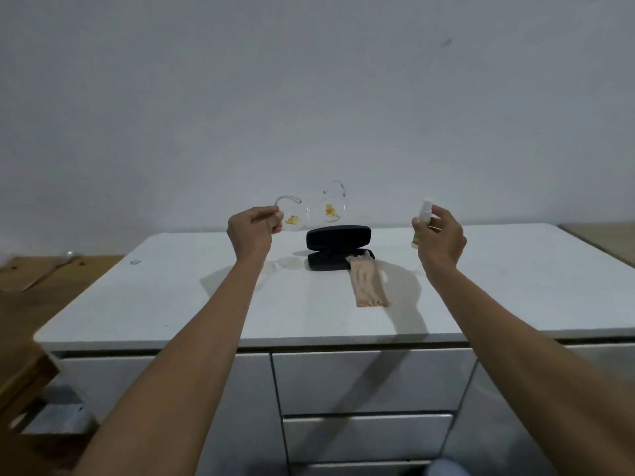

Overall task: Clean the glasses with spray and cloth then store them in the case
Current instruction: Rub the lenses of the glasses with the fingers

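Note:
My left hand point(252, 228) pinches the left end of a pair of clear glasses point(311, 209) and holds them up above the white cabinet top point(171, 293). Both lenses carry yellow-orange smears. My right hand point(438, 235) grips a small white spray bottle point(423, 221), upright, its nozzle toward the glasses, about a hand's width to their right. An open black case point(338, 247) lies on the top between my hands. A beige folded cloth point(367, 281) lies partly in the case and trails toward me.
The cabinet has drawers point(367, 383) below its front edge. A wooden surface point(51, 273) adjoins on the left and another wooden piece point(601, 238) on the right. A plain white wall point(309, 97) rises right behind the cabinet.

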Demonstrator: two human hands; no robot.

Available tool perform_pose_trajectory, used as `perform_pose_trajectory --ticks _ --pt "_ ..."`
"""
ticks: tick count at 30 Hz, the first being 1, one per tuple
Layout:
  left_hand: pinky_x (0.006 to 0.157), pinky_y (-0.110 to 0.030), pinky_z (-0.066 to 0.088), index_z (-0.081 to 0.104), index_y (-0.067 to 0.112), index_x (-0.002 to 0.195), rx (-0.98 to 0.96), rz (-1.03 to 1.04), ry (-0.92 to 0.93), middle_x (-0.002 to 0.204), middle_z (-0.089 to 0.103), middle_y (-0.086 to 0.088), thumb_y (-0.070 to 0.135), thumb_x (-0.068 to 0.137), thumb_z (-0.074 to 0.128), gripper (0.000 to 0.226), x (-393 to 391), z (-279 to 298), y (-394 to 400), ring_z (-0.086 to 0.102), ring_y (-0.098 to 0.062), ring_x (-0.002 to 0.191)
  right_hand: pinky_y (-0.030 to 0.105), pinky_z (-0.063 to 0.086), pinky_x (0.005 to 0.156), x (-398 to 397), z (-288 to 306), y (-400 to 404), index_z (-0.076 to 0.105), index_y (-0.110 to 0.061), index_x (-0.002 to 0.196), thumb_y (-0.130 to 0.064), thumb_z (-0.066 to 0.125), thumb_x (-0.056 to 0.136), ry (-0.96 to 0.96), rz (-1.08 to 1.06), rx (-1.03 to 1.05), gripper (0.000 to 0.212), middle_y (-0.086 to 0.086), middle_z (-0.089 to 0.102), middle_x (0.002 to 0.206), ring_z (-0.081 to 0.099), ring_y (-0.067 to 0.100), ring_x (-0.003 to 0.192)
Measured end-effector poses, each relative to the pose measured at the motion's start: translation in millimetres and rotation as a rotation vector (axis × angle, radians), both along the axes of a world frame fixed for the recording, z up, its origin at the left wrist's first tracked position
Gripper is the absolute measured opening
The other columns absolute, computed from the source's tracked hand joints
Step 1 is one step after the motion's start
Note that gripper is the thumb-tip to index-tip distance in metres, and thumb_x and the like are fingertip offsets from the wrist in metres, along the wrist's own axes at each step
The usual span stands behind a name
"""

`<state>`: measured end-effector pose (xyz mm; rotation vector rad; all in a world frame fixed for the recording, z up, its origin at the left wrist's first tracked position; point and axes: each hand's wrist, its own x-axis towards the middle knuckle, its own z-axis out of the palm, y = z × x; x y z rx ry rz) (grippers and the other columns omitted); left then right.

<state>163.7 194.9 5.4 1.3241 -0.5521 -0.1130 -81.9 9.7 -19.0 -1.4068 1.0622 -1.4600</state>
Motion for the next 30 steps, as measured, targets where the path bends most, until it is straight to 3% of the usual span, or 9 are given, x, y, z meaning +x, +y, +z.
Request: perform_pose_trajectory --ticks 7,12,18,21,23,26,28,30 --pt "0.075 -0.031 0.063 0.079 0.006 0.088 0.023 -0.035 0.005 0.076 0.076 -0.009 0.0 0.081 0.08 0.01 -25 -6 -18 0.067 -0.016 0.058 0.049 0.058 0.093 -49 -33 -7 0.069 -0.019 0.125 -0.016 0.075 0.09 0.179 -0.092 0.055 0.036 0.006 0.075 0.108 0.072 0.025 0.096" --pt "0.076 -0.032 0.063 0.08 0.006 0.089 0.036 -0.035 0.002 0.076 0.076 -0.009 0.001 0.08 0.081 0.01 -30 -5 -18 0.068 -0.018 0.06 0.031 0.05 0.089 -54 -45 -3 0.068 -0.016 0.127 -0.014 0.07 0.094 0.24 -0.093 0.073 0.034 0.009 0.075 0.112 0.063 0.021 0.093" --pt "0.078 -0.034 0.063 0.08 0.005 0.09 0.038 -0.025 -0.003 0.077 0.076 -0.01 0.001 0.08 0.08 0.011 -28 -4 -14 0.066 -0.017 0.058 0.037 0.052 0.092 -52 -51 -4 0.068 -0.014 0.125 -0.018 0.069 0.094 0.283 -0.103 0.088 0.031 0.01 0.075 0.111 0.07 0.032 0.104" --pt "0.079 -0.035 0.064 0.079 0.005 0.09 0.039 -0.027 -0.004 0.077 0.076 -0.01 0.001 0.081 0.08 0.01 -28 -5 -13 0.066 -0.016 0.057 0.038 0.047 0.097 -51 -47 0 0.061 -0.014 0.134 -0.021 0.072 0.093 0.299 -0.122 0.061 0.044 0.012 0.069 0.126 0.063 0.033 0.118" --pt "0.08 -0.037 0.064 0.079 0.004 0.09 0.039 -0.028 -0.003 0.077 0.076 -0.011 0.0 0.081 0.08 0.01 -27 -5 -11 0.066 -0.016 0.057 0.044 0.046 0.101 -47 -41 4 0.054 -0.015 0.142 -0.025 0.074 0.089 0.373 -0.228 -0.097 0.057 0.014 0.059 0.137 0.053 0.034 0.126" --pt "0.081 -0.037 0.064 0.08 0.003 0.092 0.043 -0.019 0.0 0.079 0.076 -0.012 0.001 0.08 0.08 0.012 -26 -6 -10 0.067 -0.017 0.059 0.043 0.046 0.096 -37 -27 11 0.056 -0.017 0.137 -0.021 0.074 0.086 0.479 -0.315 -0.464 0.054 0.013 0.059 0.125 0.052 0.031 0.116" --pt "0.08 -0.036 0.064 0.08 0.003 0.093 0.041 -0.015 0.003 0.079 0.077 -0.012 0.001 0.08 0.08 0.012 -26 -6 -8 0.067 -0.018 0.06 0.038 0.048 0.089 -28 -17 17 0.063 -0.018 0.127 -0.015 0.072 0.087 0.482 -0.171 -0.579 0.041 0.006 0.065 0.107 0.057 0.026 0.104" --pt "0.08 -0.035 0.064 0.08 0.004 0.092 0.04 -0.014 0.009 0.077 0.077 -0.01 0.001 0.08 0.08 0.012 -26 -7 -5 0.068 -0.017 0.06 0.033 0.051 0.08 -18 -9 23 0.071 -0.02 0.111 -0.012 0.069 0.09 0.556 0.123 -0.488 0.023 -0.002 0.069 0.086 0.065 0.02 0.086"
